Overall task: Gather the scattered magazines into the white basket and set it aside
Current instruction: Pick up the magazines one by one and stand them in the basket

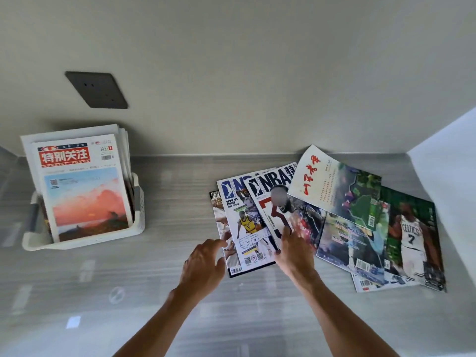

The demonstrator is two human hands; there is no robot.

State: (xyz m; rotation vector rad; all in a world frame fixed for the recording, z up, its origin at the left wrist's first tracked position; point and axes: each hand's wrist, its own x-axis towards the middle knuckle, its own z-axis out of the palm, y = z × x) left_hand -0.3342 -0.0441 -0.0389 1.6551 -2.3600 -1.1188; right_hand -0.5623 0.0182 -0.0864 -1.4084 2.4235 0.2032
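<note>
Grey streaked table (pixel 159 292) against a pale wall with a dark socket plate (pixel 96 89). At the table's left we note the white basket (pixel 77 242), already holding upright magazines; the front one (pixel 82 186) carries a red title block and a sunset picture.

At the right, the scattered magazines lie fanned and overlapping: two NBA issues (pixel 244 228), a white issue with red calligraphy (pixel 313 179) on top toward the wall, a Celtics cover (pixel 412 235) at the far right. They are well apart from the basket.

Our left hand (pixel 203 264) lies with loosely spread fingers, tips touching the left edge of the pile; it holds nothing. Our right hand (pixel 293 251) rests flat on the NBA issues, forefinger straight and pressed on the upper cover; its grip is open, nothing held.
</note>
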